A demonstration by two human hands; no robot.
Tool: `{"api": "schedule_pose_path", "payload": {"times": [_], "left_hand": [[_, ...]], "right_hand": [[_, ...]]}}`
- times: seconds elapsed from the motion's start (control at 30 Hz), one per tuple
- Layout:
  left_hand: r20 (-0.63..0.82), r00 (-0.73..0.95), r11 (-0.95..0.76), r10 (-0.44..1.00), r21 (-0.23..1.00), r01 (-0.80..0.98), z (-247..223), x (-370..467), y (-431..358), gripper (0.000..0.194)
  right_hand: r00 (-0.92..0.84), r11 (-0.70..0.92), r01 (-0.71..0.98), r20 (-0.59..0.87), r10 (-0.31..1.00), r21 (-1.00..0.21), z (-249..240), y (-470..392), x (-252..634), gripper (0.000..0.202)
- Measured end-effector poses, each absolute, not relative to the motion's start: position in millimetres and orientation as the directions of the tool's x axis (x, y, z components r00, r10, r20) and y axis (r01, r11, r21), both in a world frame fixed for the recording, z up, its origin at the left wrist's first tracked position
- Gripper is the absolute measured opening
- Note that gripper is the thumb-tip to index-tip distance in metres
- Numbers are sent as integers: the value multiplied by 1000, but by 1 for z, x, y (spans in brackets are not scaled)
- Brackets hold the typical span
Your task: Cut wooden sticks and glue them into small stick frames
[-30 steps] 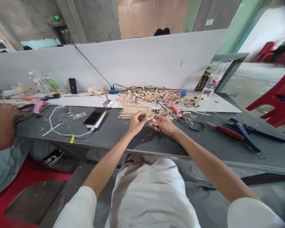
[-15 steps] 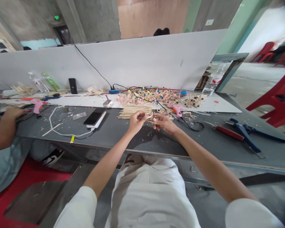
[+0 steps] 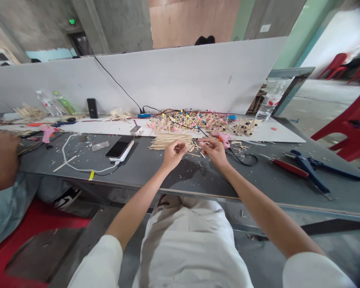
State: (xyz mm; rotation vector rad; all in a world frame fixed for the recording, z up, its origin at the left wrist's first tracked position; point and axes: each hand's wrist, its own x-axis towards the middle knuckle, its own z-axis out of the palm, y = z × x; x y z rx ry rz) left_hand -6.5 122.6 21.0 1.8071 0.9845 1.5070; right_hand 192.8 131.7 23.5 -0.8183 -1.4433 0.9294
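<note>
Both hands work at small wooden sticks over the grey table [image 3: 156,168]; the left hand [image 3: 173,153] pinches a thin stick, the right hand [image 3: 213,149] is curled by loose bits, though whether it grips one I cannot tell; a pale stick bundle [image 3: 169,141] lies just beyond; assembling seems underway, needing fine fingertip alignment; the pink glue gun [image 3: 223,139] rests near.
</note>
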Motion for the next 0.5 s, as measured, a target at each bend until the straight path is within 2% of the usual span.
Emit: {"api": "schedule_pose_path", "payload": {"times": [0.1,0.23,0.5], "left_hand": [[562,96,-570,821,802,178,21,-7,122,28],[565,109,-575,818,797,186,22,-7,122,30],[567,120,-579,815,792,194,23,-5,120,31]], "right_hand": [[-44,519,16,518,854,-855,25,131,194,29],[-81,551,-10,550,831,-834,27,128,193,26],[-159,527,0,520,839,-850,33,121,192,24]]}}
